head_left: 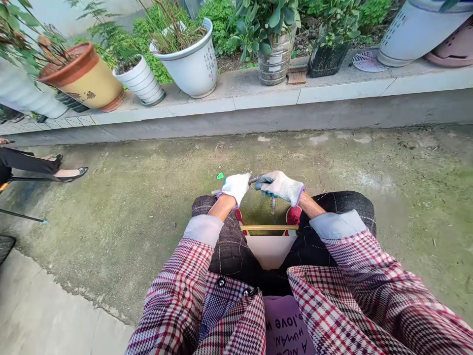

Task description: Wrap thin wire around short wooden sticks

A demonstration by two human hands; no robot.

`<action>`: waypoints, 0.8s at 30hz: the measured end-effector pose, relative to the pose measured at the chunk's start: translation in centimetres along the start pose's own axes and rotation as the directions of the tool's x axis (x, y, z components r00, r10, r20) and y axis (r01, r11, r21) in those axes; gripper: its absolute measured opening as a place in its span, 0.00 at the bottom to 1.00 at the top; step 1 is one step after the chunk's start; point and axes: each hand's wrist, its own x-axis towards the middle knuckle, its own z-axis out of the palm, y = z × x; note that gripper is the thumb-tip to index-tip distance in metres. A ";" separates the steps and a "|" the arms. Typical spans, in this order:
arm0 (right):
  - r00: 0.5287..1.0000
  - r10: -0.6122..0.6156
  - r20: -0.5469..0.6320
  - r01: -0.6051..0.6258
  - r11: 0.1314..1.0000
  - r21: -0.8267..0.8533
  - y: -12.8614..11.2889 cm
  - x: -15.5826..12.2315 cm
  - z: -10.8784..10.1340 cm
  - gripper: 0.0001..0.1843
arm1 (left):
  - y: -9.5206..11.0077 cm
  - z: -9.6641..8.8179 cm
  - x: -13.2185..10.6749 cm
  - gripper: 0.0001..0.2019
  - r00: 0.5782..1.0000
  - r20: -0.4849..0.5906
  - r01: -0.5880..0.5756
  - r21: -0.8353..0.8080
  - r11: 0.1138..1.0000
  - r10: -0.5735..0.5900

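Both my hands wear white knit gloves with blue-green palms and are close together over the gap between my knees. A dark grey, ribbed, rod-like tool [253, 179] runs from one hand to the other; its kind I cannot make out. My left hand [236, 188] is closed around its left part, and a thin pale end pokes out beyond the fist. Fingers curled, my right hand [280, 187] grips the right part. Below that hand, a short grey knobbed end [273, 205] points down. The palms hide the tool's middle.
A yellow bar [269, 228] crosses between my legs, above red shoes [293, 217]. Ahead runs a low tiled ledge [266, 101] with potted plants, among them a white pot [194, 66]. A green scrap [220, 175] lies on the concrete. Another person's foot [70, 173] is at left.
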 end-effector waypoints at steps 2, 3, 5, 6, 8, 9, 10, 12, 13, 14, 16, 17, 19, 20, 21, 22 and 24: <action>0.997 -0.060 -0.042 0.054 0.988 -0.144 -0.2 0.9 -1.9 0.10 | 0.3 -0.7 0.5 0.19 0.997 0.026 -0.071 0.054 0.996 0.070; 0.995 -0.078 -0.055 0.067 0.980 -0.185 -0.2 1.6 -2.9 0.09 | 0.5 -1.2 0.9 0.18 0.995 0.033 -0.101 0.068 0.993 0.099; 0.994 -0.079 -0.079 0.061 0.976 -0.210 0.2 3.2 -4.8 0.07 | 0.7 -2.3 1.9 0.16 0.987 0.030 -0.157 0.083 0.984 0.155; 0.994 -0.069 -0.091 0.048 0.976 -0.212 0.6 4.1 -5.6 0.08 | 0.7 -2.7 2.6 0.15 0.983 0.020 -0.182 0.075 0.980 0.181; 0.994 -0.023 -0.109 0.007 0.989 -0.145 1.7 5.7 -6.9 0.11 | 0.7 -3.4 4.0 0.14 0.979 -0.018 -0.206 -0.024 0.978 0.205; 0.994 0.006 -0.112 -0.015 0.997 -0.077 2.4 6.3 -7.3 0.13 | 0.7 -3.4 4.6 0.14 0.979 -0.037 -0.204 -0.098 0.974 0.202; 0.993 0.034 -0.109 -0.035 0.999 -0.008 3.2 6.9 -7.6 0.14 | 0.6 -3.4 5.2 0.15 0.981 -0.048 -0.195 -0.172 0.966 0.189; 0.993 0.082 -0.088 -0.071 0.990 0.119 4.5 7.6 -8.0 0.14 | 0.5 -2.9 6.2 0.16 0.985 -0.041 -0.172 -0.275 0.946 0.167; 0.993 0.096 -0.070 -0.084 0.983 0.160 5.0 7.8 -8.1 0.13 | 0.3 -2.6 6.5 0.15 0.985 -0.027 -0.172 -0.294 0.940 0.172; 0.994 0.097 -0.049 -0.087 0.980 0.178 5.4 8.0 -8.2 0.12 | 0.2 -2.2 6.8 0.15 0.983 -0.013 -0.180 -0.314 0.932 0.185; 0.996 0.083 -0.017 -0.078 0.975 0.206 5.5 8.1 -8.1 0.10 | -0.4 -1.6 7.2 0.14 0.983 -0.001 -0.165 -0.441 0.882 0.183; 0.997 0.080 -0.009 -0.076 0.972 0.222 5.4 8.2 -7.9 0.10 | -0.8 -1.4 7.3 0.14 0.988 -0.003 -0.132 -0.537 0.833 0.155; 0.995 0.100 0.000 -0.097 0.962 0.257 4.7 8.3 -7.2 0.09 | -1.7 -1.0 7.7 0.13 0.999 -0.003 -0.028 -0.737 0.675 0.038; 0.993 0.117 0.002 -0.113 0.958 0.264 4.2 8.4 -6.7 0.09 | -2.1 -0.9 7.8 0.13 0.999 0.009 0.027 -0.812 0.583 -0.034; 0.991 0.131 0.001 -0.127 0.959 0.253 3.8 8.4 -6.1 0.09 | -2.6 -0.9 8.0 0.13 0.995 0.026 0.071 -0.861 0.504 -0.095; 0.991 0.134 0.001 -0.130 0.966 0.224 3.3 8.4 -5.5 0.08 | -2.9 -0.9 8.1 0.12 0.989 0.044 0.100 -0.895 0.434 -0.138; 0.993 0.120 -0.005 -0.118 0.983 0.144 2.6 8.4 -4.4 0.07 | -3.3 -1.1 8.2 0.10 0.983 0.085 0.132 -0.944 0.302 -0.166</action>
